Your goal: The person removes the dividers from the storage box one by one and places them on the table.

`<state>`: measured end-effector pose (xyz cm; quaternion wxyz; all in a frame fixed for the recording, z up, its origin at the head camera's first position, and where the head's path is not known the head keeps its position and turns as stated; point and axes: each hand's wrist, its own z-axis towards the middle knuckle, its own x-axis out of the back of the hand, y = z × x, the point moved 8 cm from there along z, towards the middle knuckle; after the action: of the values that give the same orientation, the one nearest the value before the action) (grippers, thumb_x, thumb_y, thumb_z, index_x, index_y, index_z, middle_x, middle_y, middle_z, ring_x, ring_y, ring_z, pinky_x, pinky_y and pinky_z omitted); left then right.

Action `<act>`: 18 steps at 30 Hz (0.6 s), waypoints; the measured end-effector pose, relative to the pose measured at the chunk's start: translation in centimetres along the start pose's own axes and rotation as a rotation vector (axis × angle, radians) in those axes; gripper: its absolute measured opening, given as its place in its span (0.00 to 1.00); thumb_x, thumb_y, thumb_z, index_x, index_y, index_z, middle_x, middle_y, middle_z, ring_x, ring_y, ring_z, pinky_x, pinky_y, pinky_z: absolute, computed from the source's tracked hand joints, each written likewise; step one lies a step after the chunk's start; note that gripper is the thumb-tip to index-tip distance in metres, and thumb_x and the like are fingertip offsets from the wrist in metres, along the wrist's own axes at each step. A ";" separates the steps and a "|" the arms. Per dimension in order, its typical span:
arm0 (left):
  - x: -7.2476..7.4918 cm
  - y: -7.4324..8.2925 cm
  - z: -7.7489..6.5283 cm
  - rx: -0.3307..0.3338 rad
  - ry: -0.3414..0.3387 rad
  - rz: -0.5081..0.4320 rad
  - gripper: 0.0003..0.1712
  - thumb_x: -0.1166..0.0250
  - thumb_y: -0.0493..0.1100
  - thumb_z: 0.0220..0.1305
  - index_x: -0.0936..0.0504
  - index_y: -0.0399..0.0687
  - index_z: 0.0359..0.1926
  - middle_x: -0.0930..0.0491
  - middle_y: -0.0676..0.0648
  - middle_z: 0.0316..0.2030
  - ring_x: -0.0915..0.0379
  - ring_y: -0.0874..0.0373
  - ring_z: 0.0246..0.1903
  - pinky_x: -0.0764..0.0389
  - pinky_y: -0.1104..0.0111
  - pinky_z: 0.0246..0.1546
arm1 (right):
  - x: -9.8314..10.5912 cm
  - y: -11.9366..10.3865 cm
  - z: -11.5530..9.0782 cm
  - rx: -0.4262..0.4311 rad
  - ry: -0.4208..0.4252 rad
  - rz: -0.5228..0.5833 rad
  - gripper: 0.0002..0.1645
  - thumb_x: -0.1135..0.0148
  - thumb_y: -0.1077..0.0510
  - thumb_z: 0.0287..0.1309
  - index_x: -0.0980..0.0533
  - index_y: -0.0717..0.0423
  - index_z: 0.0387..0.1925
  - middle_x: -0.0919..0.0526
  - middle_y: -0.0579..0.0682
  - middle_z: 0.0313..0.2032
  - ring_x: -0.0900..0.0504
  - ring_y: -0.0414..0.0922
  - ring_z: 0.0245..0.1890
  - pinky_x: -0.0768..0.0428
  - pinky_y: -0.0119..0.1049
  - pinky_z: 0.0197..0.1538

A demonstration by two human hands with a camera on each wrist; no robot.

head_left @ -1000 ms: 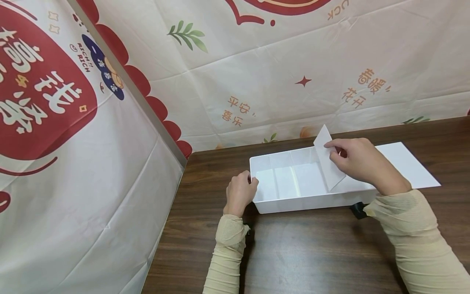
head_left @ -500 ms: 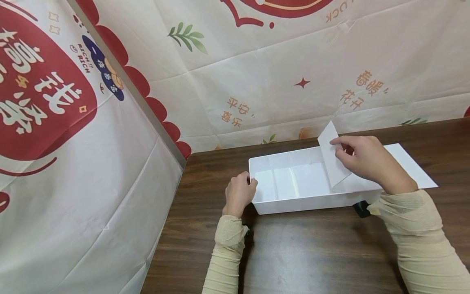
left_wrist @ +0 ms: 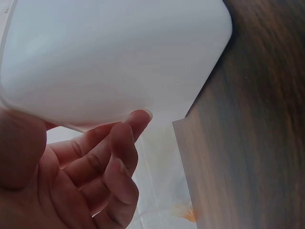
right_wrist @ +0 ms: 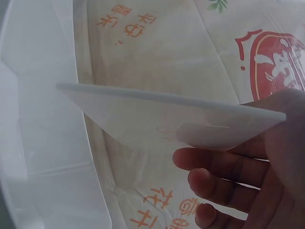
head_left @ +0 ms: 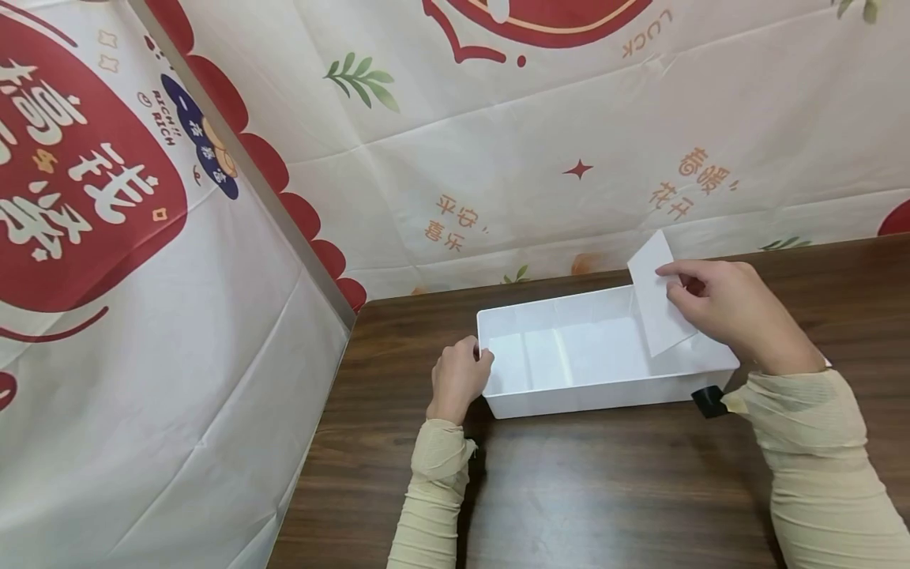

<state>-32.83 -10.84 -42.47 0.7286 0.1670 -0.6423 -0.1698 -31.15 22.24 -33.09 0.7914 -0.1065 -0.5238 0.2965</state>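
Observation:
A long, open-topped white plastic box [head_left: 597,397] rests on the wooden table, faint ribs showing inside. At its left end my left hand [head_left: 458,379] grips the rim. The left wrist view shows my fingers [left_wrist: 119,157] curled by the box wall [left_wrist: 119,57]. My right hand [head_left: 739,308] pinches a thin white divider panel [head_left: 656,304] between thumb and fingers over the box's right part. The panel stands tilted, its lower corner overlapping the interior in the head view. From the right wrist it appears nearly edge-on [right_wrist: 162,107], with the other fingers curled below.
The dark wooden table [head_left: 604,490] meets a printed white cloth [head_left: 512,174] along its back edge. Another printed cloth [head_left: 178,356] hangs at the left. A small black piece [head_left: 708,401] sits by my right sleeve, in front of the box.
My right hand and the panel have shifted slightly right. The flat white sheet seen right of the box is gone from view except a sliver by my wrist. My left hand keeps its grip.

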 end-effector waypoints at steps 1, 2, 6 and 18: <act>0.0 0.0 0.0 -0.001 0.000 0.002 0.14 0.42 0.46 0.66 0.28 0.48 0.22 0.31 0.51 0.17 0.34 0.58 0.19 0.36 0.66 0.20 | 0.1 0.1 0.0 0.001 0.005 -0.002 0.15 0.43 0.64 0.61 0.18 0.63 0.48 0.23 0.49 0.25 0.32 0.45 0.28 0.35 0.31 0.31; 0.0 0.0 0.0 -0.001 0.000 0.001 0.15 0.42 0.46 0.66 0.28 0.48 0.22 0.31 0.51 0.17 0.34 0.58 0.18 0.36 0.66 0.20 | 0.1 0.2 0.0 0.001 0.007 0.000 0.15 0.43 0.64 0.61 0.18 0.63 0.47 0.23 0.49 0.25 0.32 0.45 0.28 0.35 0.31 0.31; 0.0 0.0 0.0 0.000 0.000 -0.005 0.15 0.42 0.46 0.66 0.28 0.48 0.22 0.31 0.51 0.17 0.34 0.58 0.18 0.36 0.66 0.20 | 0.0 0.4 0.2 0.012 -0.011 -0.002 0.15 0.43 0.64 0.61 0.18 0.64 0.48 0.22 0.50 0.26 0.31 0.46 0.29 0.34 0.32 0.30; 0.0 0.0 -0.1 0.006 -0.004 -0.009 0.15 0.42 0.46 0.65 0.29 0.48 0.22 0.31 0.51 0.17 0.34 0.58 0.18 0.37 0.65 0.21 | 0.4 2.4 0.1 0.002 -0.049 -0.042 0.17 0.44 0.63 0.62 0.20 0.67 0.50 0.23 0.52 0.27 0.29 0.49 0.31 0.32 0.35 0.30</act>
<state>-32.69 -10.86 -42.54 0.7260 0.1716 -0.6434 -0.1716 -32.03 24.42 -33.90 0.7846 -0.0872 -0.5447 0.2828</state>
